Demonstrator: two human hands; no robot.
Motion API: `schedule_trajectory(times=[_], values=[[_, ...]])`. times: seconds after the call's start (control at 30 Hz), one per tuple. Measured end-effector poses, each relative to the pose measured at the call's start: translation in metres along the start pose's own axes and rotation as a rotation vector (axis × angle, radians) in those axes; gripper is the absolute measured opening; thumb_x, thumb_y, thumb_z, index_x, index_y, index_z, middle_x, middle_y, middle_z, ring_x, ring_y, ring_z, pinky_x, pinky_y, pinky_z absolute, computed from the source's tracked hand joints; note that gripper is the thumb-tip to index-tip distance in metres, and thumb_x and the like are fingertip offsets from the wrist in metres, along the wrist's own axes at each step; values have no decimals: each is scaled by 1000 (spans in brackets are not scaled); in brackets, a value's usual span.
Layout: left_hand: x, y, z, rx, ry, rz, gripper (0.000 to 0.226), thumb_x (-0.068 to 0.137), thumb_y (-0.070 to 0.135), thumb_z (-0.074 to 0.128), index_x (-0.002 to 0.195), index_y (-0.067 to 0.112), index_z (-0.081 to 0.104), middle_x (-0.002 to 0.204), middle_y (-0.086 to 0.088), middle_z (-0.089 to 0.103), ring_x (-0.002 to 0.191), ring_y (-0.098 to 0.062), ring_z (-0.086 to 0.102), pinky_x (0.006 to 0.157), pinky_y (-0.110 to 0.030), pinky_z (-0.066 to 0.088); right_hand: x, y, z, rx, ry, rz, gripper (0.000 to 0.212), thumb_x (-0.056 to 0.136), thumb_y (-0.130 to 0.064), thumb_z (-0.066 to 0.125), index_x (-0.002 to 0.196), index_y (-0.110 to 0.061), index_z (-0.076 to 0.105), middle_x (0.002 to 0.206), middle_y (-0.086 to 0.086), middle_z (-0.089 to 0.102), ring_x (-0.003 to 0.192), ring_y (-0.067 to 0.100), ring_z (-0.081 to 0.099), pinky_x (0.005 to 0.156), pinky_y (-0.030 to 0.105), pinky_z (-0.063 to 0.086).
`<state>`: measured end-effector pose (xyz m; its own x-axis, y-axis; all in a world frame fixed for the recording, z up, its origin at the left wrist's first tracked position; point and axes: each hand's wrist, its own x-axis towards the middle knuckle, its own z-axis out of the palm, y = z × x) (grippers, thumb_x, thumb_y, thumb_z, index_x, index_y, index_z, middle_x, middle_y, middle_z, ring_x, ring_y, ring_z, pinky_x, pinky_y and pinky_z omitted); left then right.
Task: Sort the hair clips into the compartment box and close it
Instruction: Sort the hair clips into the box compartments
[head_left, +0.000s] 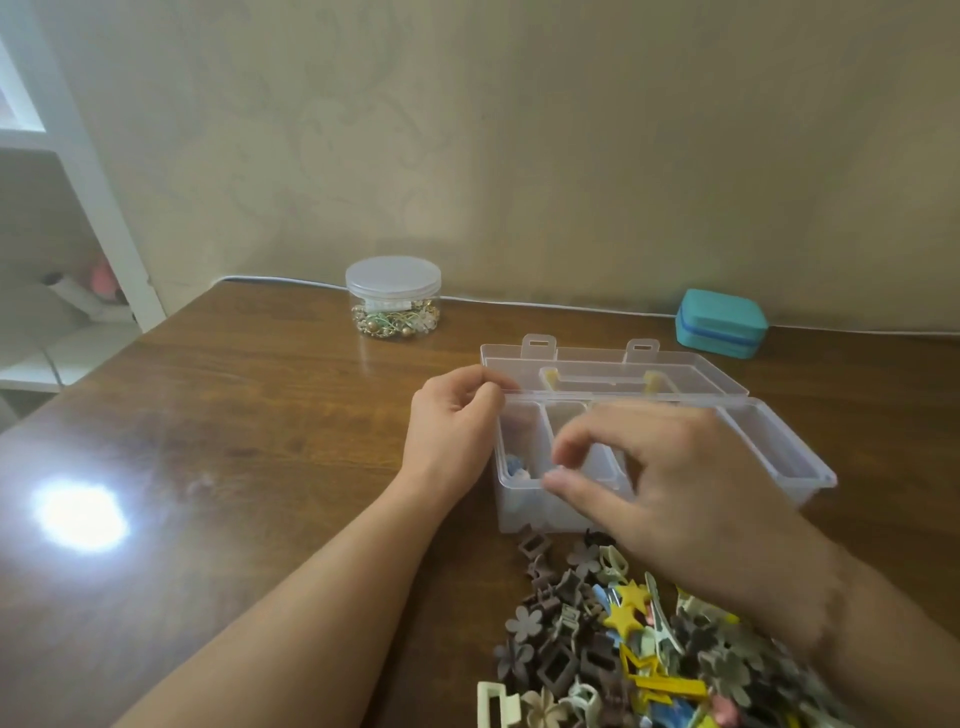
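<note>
A clear plastic compartment box (789, 457) stands open on the wooden table, its lid (597, 364) folded back flat behind it. A blue clip (515, 464) lies in the leftmost compartment. My left hand (457, 415) rests curled against the box's left rear corner; I cannot tell if it grips the rim. My right hand (660, 478) hovers over the middle compartments, blurred, thumb and forefinger apart with nothing between them. A heap of hair clips (613, 644), brown, yellow, cream and grey flower, star and square shapes, lies in front of the box.
A round clear jar (393, 299) of gold and pastel pieces stands at the back left. A teal zip case (721, 323) sits by the wall at the back right. A white cable runs along the table's rear edge. White shelving stands at the left.
</note>
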<state>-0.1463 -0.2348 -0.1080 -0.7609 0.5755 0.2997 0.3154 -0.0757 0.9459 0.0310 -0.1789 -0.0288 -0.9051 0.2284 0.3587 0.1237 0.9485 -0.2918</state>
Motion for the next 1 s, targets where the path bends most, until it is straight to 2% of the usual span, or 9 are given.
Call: schedule_trajectory(times=[0.07, 0.13, 0.2, 0.3, 0.53, 0.7, 0.83, 0.93, 1.0], values=[[1, -1, 0, -4, 4, -29, 28, 76, 20, 47, 76, 20, 75, 76, 7, 73, 74, -6, 66, 66, -21, 53, -14, 2, -13, 24, -87, -8, 8, 82, -42, 66, 75, -39, 63, 63, -27, 55, 69, -21, 51, 55, 1, 37], [2, -3, 0, 3, -3, -46, 28, 77, 21, 47, 78, 20, 76, 80, 6, 74, 81, -10, 69, 73, -29, 58, -27, 6, -21, -13, -330, 62, 8, 80, -56, 63, 79, -47, 63, 75, -26, 63, 80, -16, 54, 61, 9, 43], [2, -3, 0, 10, -4, -44, 28, 78, 20, 48, 79, 21, 76, 82, 4, 74, 86, -14, 69, 76, -34, 60, -34, 10, -23, -130, -453, 57, 33, 78, -72, 52, 108, -57, 54, 92, -30, 58, 90, -8, 53, 72, 15, 43], [1, -2, 0, 10, -8, -38, 27, 85, 15, 49, 80, 19, 76, 83, 2, 74, 86, -16, 69, 71, -28, 58, -32, 8, -19, -246, -554, 41, 65, 73, -80, 48, 132, -53, 40, 91, -27, 49, 87, -4, 47, 66, 16, 35], [-1, 2, 0, 3, -6, -30, 32, 91, 4, 48, 81, 17, 75, 85, 1, 73, 82, -10, 68, 64, -15, 52, -32, 14, -14, -262, -645, 63, 64, 74, -74, 56, 131, -47, 42, 119, -24, 53, 103, 1, 52, 74, 24, 39], [-1, 2, 1, -7, 2, -29, 33, 91, 3, 48, 79, 19, 75, 82, 2, 74, 80, -11, 70, 66, -20, 55, -32, 12, -12, -287, -620, 51, 48, 75, -69, 55, 111, -40, 43, 104, -16, 50, 85, 7, 51, 66, 25, 38], [-1, 2, 1, -2, 11, -36, 33, 90, 4, 48, 79, 19, 75, 80, 2, 74, 79, -12, 71, 68, -25, 57, -30, 11, -15, -220, -514, 62, 30, 77, -58, 57, 94, -41, 40, 96, -20, 49, 86, 4, 51, 74, 24, 46], [-1, 2, 1, 0, 8, -29, 31, 90, 4, 48, 81, 17, 76, 79, 1, 74, 77, -11, 71, 68, -26, 57, -27, 13, -11, -173, -470, 73, 17, 83, -48, 59, 94, -40, 48, 91, -23, 59, 86, -2, 54, 76, 22, 49], [-1, 2, 1, -12, 7, -36, 32, 90, 3, 48, 81, 16, 75, 78, 1, 74, 76, -12, 71, 67, -25, 56, -26, 14, -10, -139, -474, 71, 22, 83, -48, 60, 104, -46, 51, 94, -25, 61, 88, -5, 56, 77, 22, 51]])
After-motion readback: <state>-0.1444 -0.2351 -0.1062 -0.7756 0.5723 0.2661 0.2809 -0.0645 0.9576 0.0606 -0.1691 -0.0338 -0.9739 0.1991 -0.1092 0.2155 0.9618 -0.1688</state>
